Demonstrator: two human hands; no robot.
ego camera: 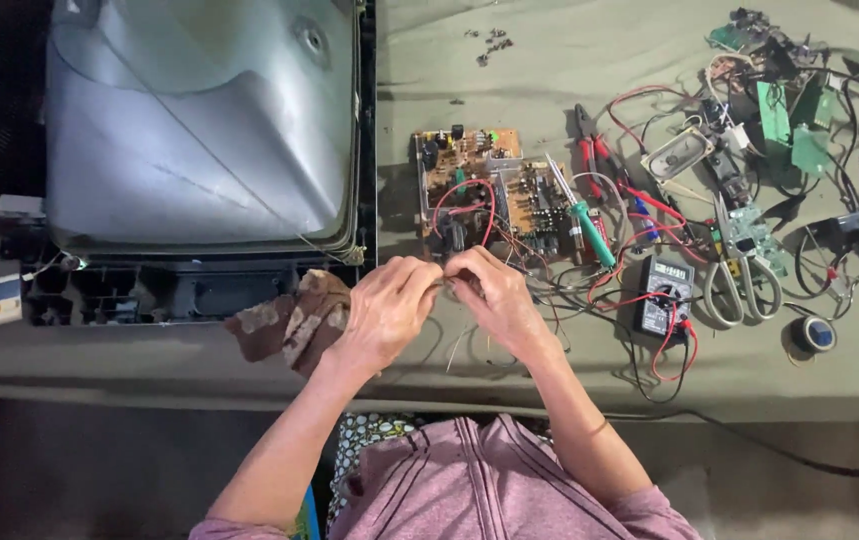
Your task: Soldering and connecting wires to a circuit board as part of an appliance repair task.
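Note:
My left hand [385, 310] and my right hand [494, 298] meet fingertip to fingertip just in front of a brown circuit board [484, 190] with red wires. Both pinch thin wires that trail from the board; the pinched ends are hidden by my fingers. A brown patterned cloth [289, 322] lies against my left hand's wrist side. A green-handled soldering iron [589, 228] rests on the board's right edge, close to my right hand.
An old picture tube in its open casing [199, 130] fills the left. A multimeter [665, 296] with red leads, scissors [739, 285], red pliers [594, 150], a tape roll [812, 333], a small speaker [677, 152] and green boards [789, 125] lie to the right. Loose screws [489, 45] sit at the back.

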